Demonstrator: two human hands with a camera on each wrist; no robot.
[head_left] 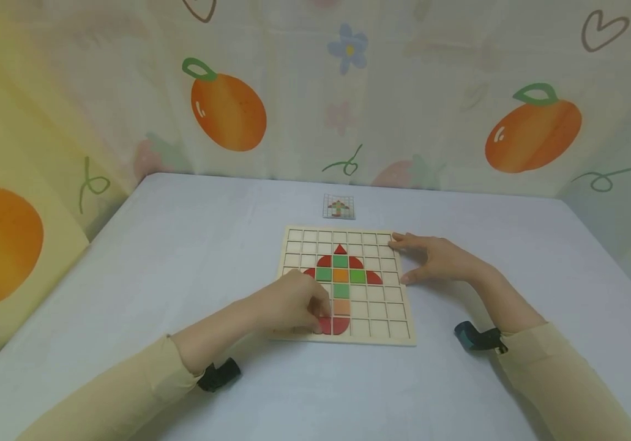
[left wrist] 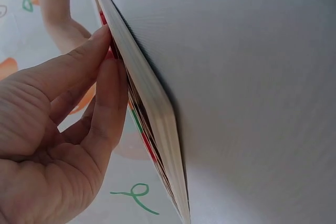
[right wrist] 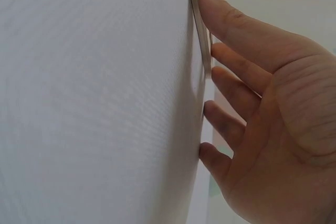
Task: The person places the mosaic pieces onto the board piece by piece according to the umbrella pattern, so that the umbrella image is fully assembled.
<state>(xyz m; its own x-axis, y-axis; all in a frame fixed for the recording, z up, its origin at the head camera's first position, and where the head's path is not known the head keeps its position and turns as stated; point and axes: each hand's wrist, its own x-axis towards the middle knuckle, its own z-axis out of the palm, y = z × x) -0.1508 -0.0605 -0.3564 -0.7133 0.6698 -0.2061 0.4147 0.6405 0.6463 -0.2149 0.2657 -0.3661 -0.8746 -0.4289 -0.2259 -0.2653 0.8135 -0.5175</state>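
A pale square grid board (head_left: 381, 343) lies on the table, with red, green and orange tiles forming an arrow-like figure in its cells. At the bottom of the figure, my left hand (head_left: 293, 303) pinches a red tile (head_left: 324, 324) between thumb and fingers, low over the cells; the fingertips partly cover it. Beside that tile lies a red rounded tile (head_left: 341, 326), under an orange square tile (head_left: 341, 307). My right hand (head_left: 442, 258) touches the board's right edge with spread, relaxed fingers (right wrist: 231, 19), holding no tile.
Behind the board lies a small picture card (head_left: 339, 207) showing a similar figure on a grid. A white cloth covers the table (head_left: 210, 245). A patterned curtain (head_left: 304, 92) hangs along the far edge. Dark wrist cameras (head_left: 219, 375) sit below both sleeves.
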